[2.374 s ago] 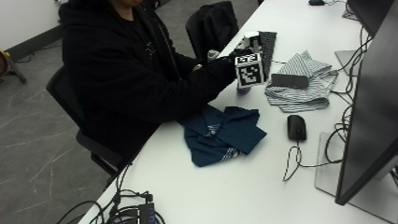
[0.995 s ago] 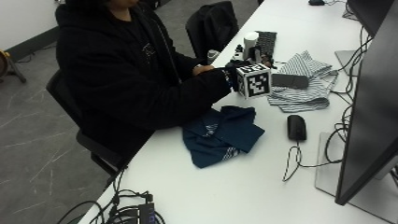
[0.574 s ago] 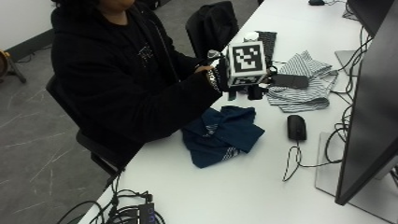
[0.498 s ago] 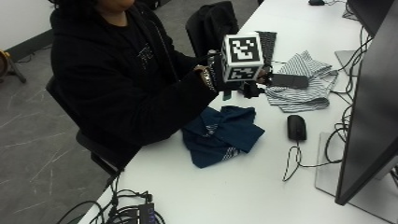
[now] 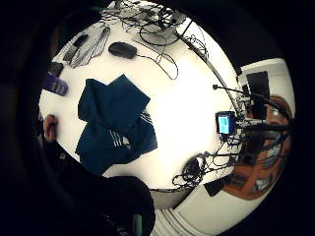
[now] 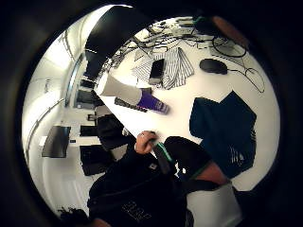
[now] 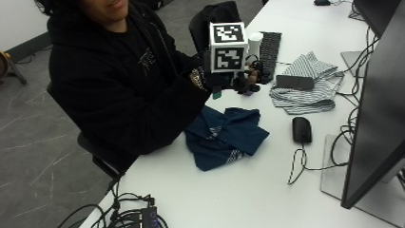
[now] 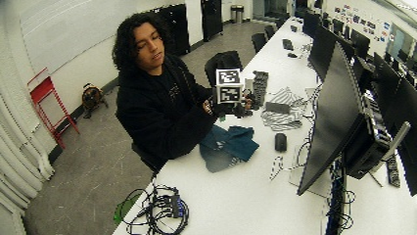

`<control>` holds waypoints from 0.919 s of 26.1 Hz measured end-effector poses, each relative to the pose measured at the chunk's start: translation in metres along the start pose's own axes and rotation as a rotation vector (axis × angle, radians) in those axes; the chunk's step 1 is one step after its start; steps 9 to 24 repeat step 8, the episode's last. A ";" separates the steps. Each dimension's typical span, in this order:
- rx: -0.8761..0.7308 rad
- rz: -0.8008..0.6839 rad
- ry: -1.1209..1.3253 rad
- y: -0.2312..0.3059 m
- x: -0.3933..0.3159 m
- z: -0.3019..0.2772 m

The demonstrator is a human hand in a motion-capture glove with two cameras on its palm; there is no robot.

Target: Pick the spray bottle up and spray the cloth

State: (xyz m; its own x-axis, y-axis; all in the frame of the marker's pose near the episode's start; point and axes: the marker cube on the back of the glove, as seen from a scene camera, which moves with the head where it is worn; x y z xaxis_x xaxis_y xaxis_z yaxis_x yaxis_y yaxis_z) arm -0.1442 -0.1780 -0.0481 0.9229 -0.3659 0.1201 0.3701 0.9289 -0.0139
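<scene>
The spray bottle (image 6: 137, 97), white above and purple below, stands on the white table (image 7: 253, 190) beside the keyboard (image 7: 271, 50). In the outside view only its white top (image 7: 255, 40) shows behind my hand. My gloved right hand (image 7: 233, 81) is raised above the table edge between the bottle and the dark blue cloth (image 7: 225, 135), holding nothing. The crumpled cloth (image 5: 113, 123) lies on the table in front of the person. The bare left hand (image 6: 144, 141) rests at the table edge.
A striped cloth (image 7: 307, 88) with a dark flat device (image 7: 294, 81) on it lies past the bottle. A black mouse (image 7: 302, 129) sits right of the blue cloth, a monitor (image 7: 373, 109) beyond it. Cables (image 7: 133, 216) lie at the near corner.
My right hand has risen from table height beside the bottle and drawn slightly toward the person. The bottle and the blue cloth have stayed where they were.
</scene>
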 end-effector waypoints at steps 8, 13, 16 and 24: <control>-0.035 0.007 0.002 0.000 0.002 0.002; -0.035 0.007 0.002 0.000 0.002 0.002; -0.035 0.007 0.002 0.000 0.002 0.002; -0.035 0.007 0.002 0.000 0.002 0.002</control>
